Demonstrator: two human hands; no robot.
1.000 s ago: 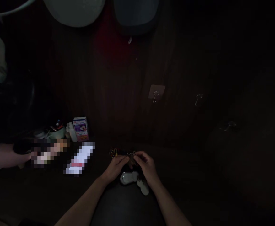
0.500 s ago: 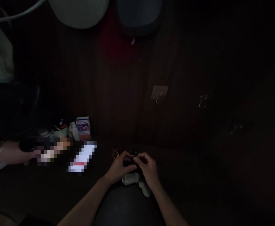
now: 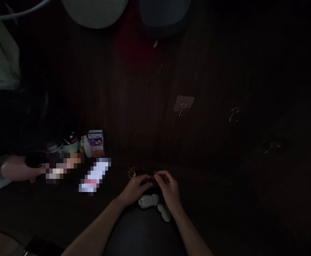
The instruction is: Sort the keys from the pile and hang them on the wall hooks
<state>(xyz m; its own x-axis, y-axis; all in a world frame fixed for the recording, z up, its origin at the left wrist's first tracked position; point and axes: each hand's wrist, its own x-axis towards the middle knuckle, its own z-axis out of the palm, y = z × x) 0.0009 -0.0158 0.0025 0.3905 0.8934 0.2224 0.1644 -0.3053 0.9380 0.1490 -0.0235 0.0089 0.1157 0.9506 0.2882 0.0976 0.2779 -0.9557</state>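
Note:
Low in the middle of the head view, my left hand (image 3: pixel 134 189) and my right hand (image 3: pixel 169 188) meet with their fingertips almost together. Each is closed in a pinch, thumb against fingers, around something small and dark that the gloom hides. Right below the fingers lies a pale grey rounded piece (image 3: pixel 148 201), and a second pale rounded piece (image 3: pixel 164 212) slants down beside it under my right hand. A dark tangle with yellow and red bits (image 3: pixel 132 172) lies just beyond my left fingers.
To the left are a lit phone-like screen (image 3: pixel 95 176), blurred out, small boxes (image 3: pixel 96 143), white bottles (image 3: pixel 86 146) and a pink hair dryer (image 3: pixel 21 169). Metal hooks (image 3: pixel 183 106) stick to the dark upright panel ahead. A round pale object (image 3: pixel 97 14) hangs above.
The whole view has shifted a little, so things sit slightly further right. My left fingers have flattened and drawn closer to the thumb; my right hand keeps its pinch.

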